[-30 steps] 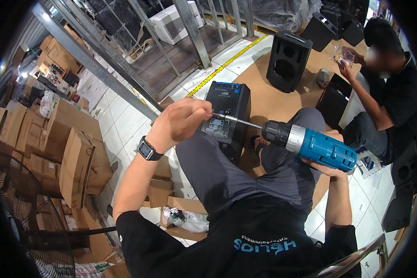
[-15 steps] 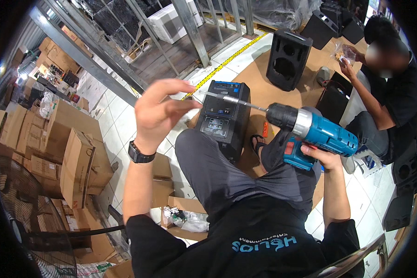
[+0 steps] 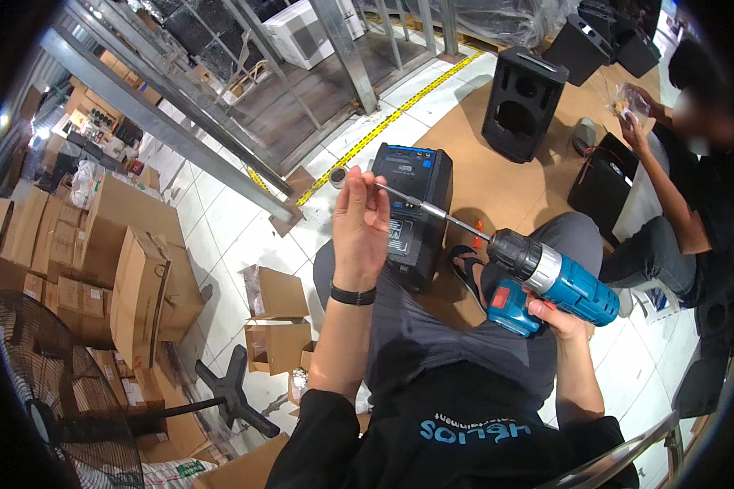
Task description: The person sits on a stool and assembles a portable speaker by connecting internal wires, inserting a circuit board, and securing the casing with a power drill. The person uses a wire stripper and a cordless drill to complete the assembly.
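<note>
A teal and black cordless drill (image 3: 577, 292) is in my right hand (image 3: 561, 316), its fingers wrapped round the handle above the battery. From its chuck a long driver bit (image 3: 444, 213) points up and left. My left hand (image 3: 360, 224) is at the tip of the bit, fingertips pinched together. Whether a small screw or only the bit tip is between them is hidden. Under the bit, between my legs and the steel posts, a black speaker cabinet (image 3: 414, 183) stands with its blue-edged control panel showing.
An empty-fronted speaker cabinet (image 3: 523, 106) stands on brown cardboard (image 3: 457, 122). At right a co-worker (image 3: 669, 179) holds a clear plastic bag (image 3: 630, 103). Cartons (image 3: 151, 285) and a black fan (image 3: 53, 391) are on the left. Steel posts (image 3: 347, 57) rise beyond yellow floor tape (image 3: 383, 122).
My left hand has moved right and down to the bit tip, and its spread fingers have closed. The drill has lowered slightly. My view has shifted a little left.
</note>
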Action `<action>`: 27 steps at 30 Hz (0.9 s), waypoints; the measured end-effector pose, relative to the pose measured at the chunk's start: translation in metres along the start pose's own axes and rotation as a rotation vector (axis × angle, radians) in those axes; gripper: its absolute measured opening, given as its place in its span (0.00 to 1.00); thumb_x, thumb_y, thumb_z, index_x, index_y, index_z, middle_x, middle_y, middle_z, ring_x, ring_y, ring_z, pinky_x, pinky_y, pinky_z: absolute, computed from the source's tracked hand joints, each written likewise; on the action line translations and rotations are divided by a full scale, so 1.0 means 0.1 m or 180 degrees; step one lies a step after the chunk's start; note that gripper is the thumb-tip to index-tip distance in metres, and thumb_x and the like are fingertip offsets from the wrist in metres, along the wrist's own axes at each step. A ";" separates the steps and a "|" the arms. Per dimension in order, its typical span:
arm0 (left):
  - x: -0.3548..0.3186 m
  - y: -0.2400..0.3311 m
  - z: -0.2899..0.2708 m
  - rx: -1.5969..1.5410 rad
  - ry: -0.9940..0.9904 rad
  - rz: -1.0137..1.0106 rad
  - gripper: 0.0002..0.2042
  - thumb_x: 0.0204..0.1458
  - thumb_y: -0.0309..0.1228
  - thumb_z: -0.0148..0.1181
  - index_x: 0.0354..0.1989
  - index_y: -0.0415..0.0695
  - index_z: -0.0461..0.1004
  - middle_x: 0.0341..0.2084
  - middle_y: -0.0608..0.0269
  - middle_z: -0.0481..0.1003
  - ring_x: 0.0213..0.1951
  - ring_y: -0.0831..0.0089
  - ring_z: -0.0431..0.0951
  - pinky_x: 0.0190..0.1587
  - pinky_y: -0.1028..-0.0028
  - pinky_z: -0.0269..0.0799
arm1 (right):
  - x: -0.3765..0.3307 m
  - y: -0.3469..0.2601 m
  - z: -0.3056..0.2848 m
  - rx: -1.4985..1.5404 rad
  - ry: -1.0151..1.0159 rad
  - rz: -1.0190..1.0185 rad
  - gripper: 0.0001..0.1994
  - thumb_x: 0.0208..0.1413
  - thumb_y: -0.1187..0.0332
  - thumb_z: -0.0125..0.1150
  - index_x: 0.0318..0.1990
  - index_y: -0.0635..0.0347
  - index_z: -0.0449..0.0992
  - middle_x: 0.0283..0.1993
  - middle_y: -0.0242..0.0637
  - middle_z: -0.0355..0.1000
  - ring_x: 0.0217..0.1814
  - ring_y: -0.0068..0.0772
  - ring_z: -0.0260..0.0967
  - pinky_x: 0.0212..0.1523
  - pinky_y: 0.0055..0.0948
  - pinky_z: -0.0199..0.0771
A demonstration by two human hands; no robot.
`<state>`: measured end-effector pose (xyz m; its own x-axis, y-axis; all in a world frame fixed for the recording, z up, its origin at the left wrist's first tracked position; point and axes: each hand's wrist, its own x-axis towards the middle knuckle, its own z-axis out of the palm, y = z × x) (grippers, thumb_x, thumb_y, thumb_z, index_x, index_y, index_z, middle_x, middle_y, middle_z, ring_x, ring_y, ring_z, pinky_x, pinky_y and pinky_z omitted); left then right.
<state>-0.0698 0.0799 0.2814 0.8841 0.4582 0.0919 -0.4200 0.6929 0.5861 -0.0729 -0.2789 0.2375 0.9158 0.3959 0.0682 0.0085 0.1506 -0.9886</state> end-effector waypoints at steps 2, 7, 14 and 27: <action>0.04 -0.04 0.01 -0.0113 0.0021 -0.0066 0.11 0.65 0.36 0.62 0.53 0.50 0.79 0.47 0.71 0.80 0.51 0.76 0.80 0.52 0.80 0.79 | 0.09 0.07 0.00 0.0059 -0.0103 0.0042 0.24 0.46 0.71 0.79 0.52 0.62 0.79 0.43 0.36 0.79 0.38 0.27 0.75 0.40 0.27 0.75; 0.12 -0.06 -0.03 -0.0235 0.0077 -0.0230 0.13 0.70 0.37 0.55 0.57 0.47 0.75 0.49 0.68 0.80 0.51 0.77 0.80 0.49 0.82 0.82 | 0.24 0.15 0.02 0.0079 -0.0214 0.0109 0.22 0.47 0.72 0.78 0.52 0.63 0.79 0.43 0.36 0.79 0.36 0.26 0.75 0.39 0.27 0.75; 0.25 -0.13 -0.12 -0.0184 0.0027 -0.0298 0.15 0.70 0.38 0.54 0.59 0.45 0.73 0.50 0.67 0.79 0.49 0.78 0.81 0.46 0.84 0.84 | 0.42 0.17 0.07 0.0205 -0.0084 0.0253 0.22 0.48 0.74 0.76 0.53 0.63 0.79 0.43 0.36 0.80 0.36 0.25 0.74 0.38 0.26 0.75; 0.64 -0.26 -0.41 0.0136 0.0074 -0.0553 0.14 0.67 0.35 0.60 0.56 0.43 0.74 0.48 0.62 0.80 0.48 0.74 0.83 0.44 0.83 0.84 | 0.84 0.25 -0.10 -0.1240 0.0217 -0.0224 0.21 0.41 0.64 0.83 0.44 0.60 0.83 0.39 0.37 0.83 0.39 0.33 0.82 0.45 0.31 0.82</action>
<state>-0.0108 0.1147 0.2391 0.9374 0.3467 -0.0319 -0.2519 0.7386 0.6253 0.0080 -0.2507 0.2176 0.9320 0.3338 0.1415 0.2118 -0.1846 -0.9597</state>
